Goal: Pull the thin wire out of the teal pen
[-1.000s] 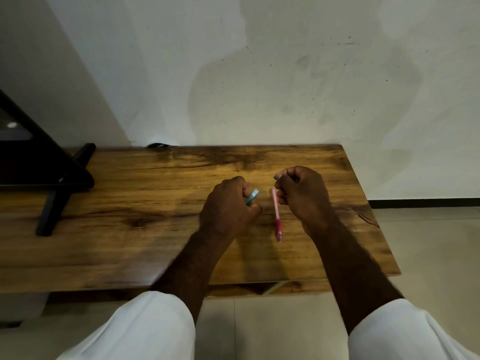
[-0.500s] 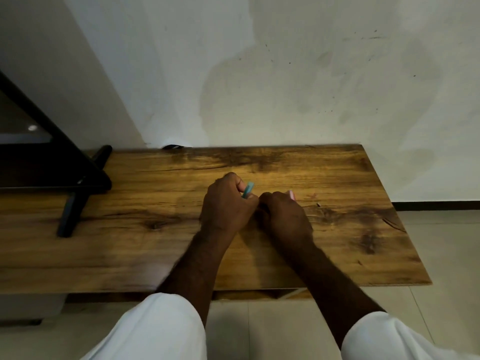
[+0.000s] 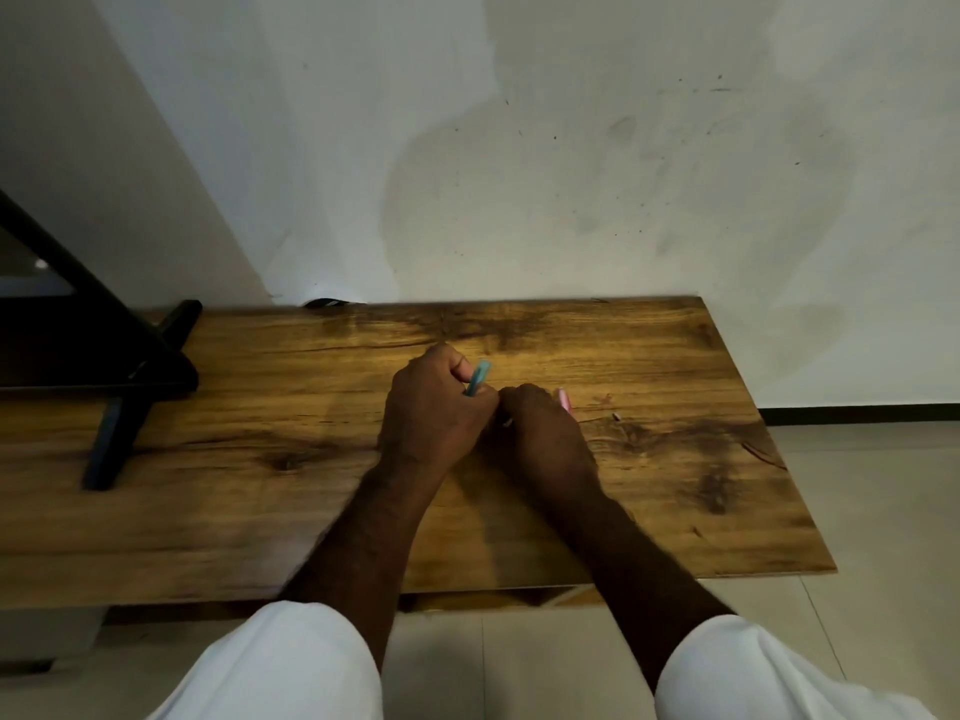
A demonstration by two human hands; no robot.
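My left hand [image 3: 434, 407] is curled round a light blue pen [image 3: 478, 377], whose end sticks up past the thumb. Right beside it, touching it, my right hand [image 3: 540, 433] is curled over a pink pen [image 3: 563, 399]; only a short pink tip shows beyond the knuckles. Both hands rest close together over the middle of the wooden table [image 3: 260, 485]. The rest of each pen is hidden inside the fists.
A black stand [image 3: 119, 407] with a slanted leg sits on the table's left end, under a dark screen edge. A white wall rises right behind the table. The table's right edge [image 3: 769, 433] drops to a tiled floor.
A second ago the pink pen lay on the table between my separated hands. My right hand has since moved left, closed over the pink pen and come up against my left hand.
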